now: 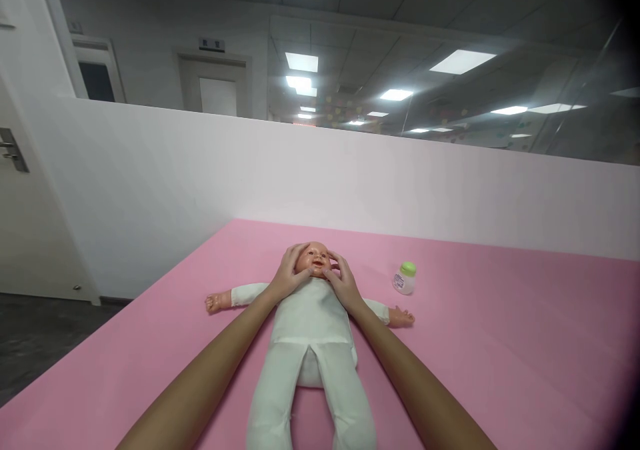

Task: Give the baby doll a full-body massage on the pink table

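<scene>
Both arms outstretched, left hand [289, 273] and right hand [343, 280] cupped, fingers curved

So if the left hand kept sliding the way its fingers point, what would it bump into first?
The left hand already rests on the side of the doll's head, fingers aimed up past it. Beyond the head lies bare pink mat, then probably the white wall, though depth is hard to judge.
</scene>
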{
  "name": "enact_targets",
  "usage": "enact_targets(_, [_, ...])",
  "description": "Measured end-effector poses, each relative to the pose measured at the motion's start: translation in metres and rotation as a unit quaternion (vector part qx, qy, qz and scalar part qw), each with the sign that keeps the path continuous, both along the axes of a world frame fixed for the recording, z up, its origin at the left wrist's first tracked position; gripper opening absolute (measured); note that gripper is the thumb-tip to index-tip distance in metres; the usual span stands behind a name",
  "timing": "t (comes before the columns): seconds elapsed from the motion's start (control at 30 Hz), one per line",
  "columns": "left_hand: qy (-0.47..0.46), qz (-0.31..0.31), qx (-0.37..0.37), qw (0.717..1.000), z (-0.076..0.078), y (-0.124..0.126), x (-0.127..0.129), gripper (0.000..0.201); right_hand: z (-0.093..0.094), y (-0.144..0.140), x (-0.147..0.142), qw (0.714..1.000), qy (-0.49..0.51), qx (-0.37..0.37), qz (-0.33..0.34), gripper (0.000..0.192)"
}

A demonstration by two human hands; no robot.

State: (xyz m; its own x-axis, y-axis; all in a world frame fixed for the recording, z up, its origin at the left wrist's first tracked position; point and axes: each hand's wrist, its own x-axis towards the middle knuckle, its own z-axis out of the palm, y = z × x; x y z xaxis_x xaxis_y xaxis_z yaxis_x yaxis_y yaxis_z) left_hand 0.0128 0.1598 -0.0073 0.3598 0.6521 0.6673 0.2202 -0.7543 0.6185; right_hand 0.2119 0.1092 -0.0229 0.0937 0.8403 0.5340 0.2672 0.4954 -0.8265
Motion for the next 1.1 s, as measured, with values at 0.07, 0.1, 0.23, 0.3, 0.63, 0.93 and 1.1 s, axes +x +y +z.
enact_targets(0.07, [0.0,-0.002,0.003,1.0,0.0002,0.0,-0.0001,0.059,-0.0005,0.0006,0.0001,1.0,0.0,0.002,0.0,0.049])
enact_targets(0.1, [0.001,-0.002,0.004,1.0,0.0004,-0.0002,-0.0002,0.06,-0.0007,0.0009,0.0002,1.0,0.0,0.003,-0.001,0.05])
enact_targets(0.23, [0.005,0.002,0.005,1.0,0.0015,-0.001,0.0,0.066,-0.0008,0.0014,0.0002,1.0,-0.001,0.003,-0.002,0.056])
enact_targets(0.3, [0.004,0.001,0.004,1.0,0.0019,-0.0013,0.0001,0.063,-0.0007,0.0014,0.0002,1.0,0.001,0.001,0.0,0.052])
enact_targets(0.63, [0.004,0.004,0.009,1.0,0.0018,-0.0014,0.0003,0.062,-0.0004,0.0004,0.0006,1.0,-0.001,-0.001,0.003,0.051])
enact_targets(0.93, [0.008,0.001,0.007,1.0,0.0009,-0.001,-0.0001,0.063,0.0013,-0.0011,-0.0004,1.0,0.003,-0.005,0.0,0.051])
enact_targets(1.1, [0.008,0.003,0.006,1.0,0.0017,-0.0017,0.0,0.068,0.0022,-0.0018,-0.0008,1.0,0.003,-0.01,0.002,0.055])
